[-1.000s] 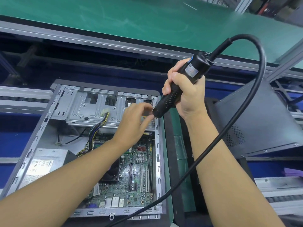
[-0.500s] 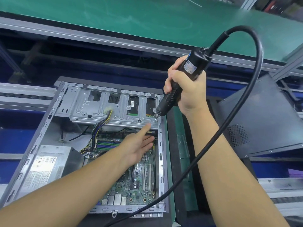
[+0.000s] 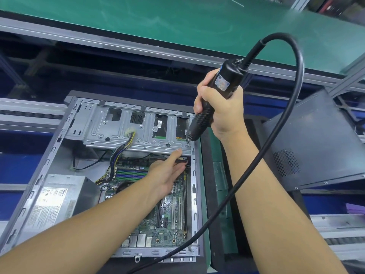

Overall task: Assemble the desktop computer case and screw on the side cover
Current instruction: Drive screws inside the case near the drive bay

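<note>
At the far right corner of the drive cage [image 3: 122, 135], head view: right hand [image 3: 223, 113] grips the electric screwdriver [image 3: 227, 82], bit seated on a screw [image 3: 187, 144], evidently fastening the cage. Left hand [image 3: 167, 175], fingers straight, holds nothing, poised just nearer, likely to steady. Computer case [image 3: 57, 139] lies open; side cover [image 3: 316, 145] leans to its right, not yet fitted.

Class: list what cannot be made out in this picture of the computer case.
Head view:
Screw under the electric screwdriver tip: too small to judge seating.
Motherboard middle: hidden by the left forearm.
Power supply label text: too small.
Side cover: cut off by the right edge.
</note>
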A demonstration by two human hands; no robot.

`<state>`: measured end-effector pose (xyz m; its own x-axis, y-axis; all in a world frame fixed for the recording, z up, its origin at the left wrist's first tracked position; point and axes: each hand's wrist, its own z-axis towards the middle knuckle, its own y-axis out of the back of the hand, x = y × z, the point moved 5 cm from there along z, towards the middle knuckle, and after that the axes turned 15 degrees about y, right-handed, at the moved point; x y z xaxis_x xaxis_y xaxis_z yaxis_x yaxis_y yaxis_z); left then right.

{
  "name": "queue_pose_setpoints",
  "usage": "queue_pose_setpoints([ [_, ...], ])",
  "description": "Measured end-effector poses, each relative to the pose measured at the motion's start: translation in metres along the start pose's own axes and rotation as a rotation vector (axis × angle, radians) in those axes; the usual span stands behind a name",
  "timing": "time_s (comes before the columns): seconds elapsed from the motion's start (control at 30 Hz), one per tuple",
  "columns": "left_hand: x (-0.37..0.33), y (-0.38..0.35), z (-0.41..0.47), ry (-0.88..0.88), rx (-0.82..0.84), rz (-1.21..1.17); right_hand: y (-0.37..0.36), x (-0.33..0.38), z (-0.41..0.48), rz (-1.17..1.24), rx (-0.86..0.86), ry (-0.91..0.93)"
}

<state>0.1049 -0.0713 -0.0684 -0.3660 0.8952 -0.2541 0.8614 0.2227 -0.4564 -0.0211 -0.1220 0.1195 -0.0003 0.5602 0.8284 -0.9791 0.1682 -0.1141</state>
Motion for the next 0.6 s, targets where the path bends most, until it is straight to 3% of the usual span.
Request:
queue_pose_setpoints([
  [0.6,-0.0008,0.0027,0.0066,-0.006,0.001,0.013,0.0029,-0.0074,-0.0019,-0.040,0.005,-0.005],
])
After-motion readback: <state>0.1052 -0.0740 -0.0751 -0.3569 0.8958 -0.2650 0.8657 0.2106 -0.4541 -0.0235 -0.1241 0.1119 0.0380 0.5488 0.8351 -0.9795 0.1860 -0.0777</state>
